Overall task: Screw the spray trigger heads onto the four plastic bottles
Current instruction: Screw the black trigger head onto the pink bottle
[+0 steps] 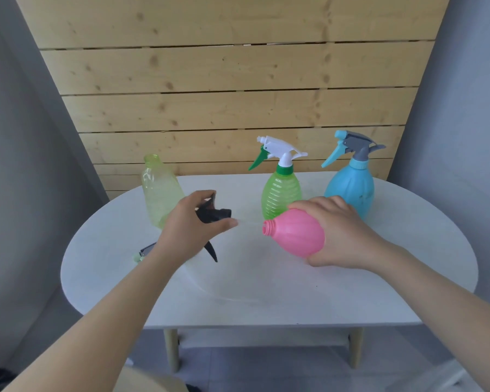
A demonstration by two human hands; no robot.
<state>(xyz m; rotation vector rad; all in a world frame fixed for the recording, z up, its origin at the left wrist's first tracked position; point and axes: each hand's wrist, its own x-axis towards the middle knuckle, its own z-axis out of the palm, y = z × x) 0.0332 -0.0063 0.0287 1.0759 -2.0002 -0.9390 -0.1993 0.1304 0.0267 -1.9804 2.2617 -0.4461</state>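
A grey wall [26,137] fills the left side, and a slatted wooden panel [224,80] stands behind the white oval table [266,292].

Near the table's left edge lies a spare trigger head [145,251], grey with a pale green tip, mostly hidden behind the left forearm. Toward the back left edge stands the yellow-green bottle [159,190], upright, its neck open with no head on it.

Just right of that bottle, the left hand [190,230] grips the black trigger head [214,215], fingers and thumb curled round its body; the nozzle end points right and the lever hangs down below the hand. A thin clear dip tube [224,295] trails from it across the tabletop toward the front edge; how it lies under the hand is hidden.

A small gap separates that head from the open threaded neck of the pink bottle [294,233], which is held tipped on its side over the table's middle, neck pointing left. The right hand [345,236] wraps round the bottle's wide base, fingers over the top and thumb beneath.

Behind the pink bottle, toward the back edge, stands the green ribbed bottle [280,193] with a white and green head [277,151] already on it. Its lower part is partly covered by the pink bottle and the fingers. To its right, near the back right edge, stands the blue bottle [351,188] with a grey and blue head [354,148] fitted.

Wooden table legs [171,349] show below the front edge.
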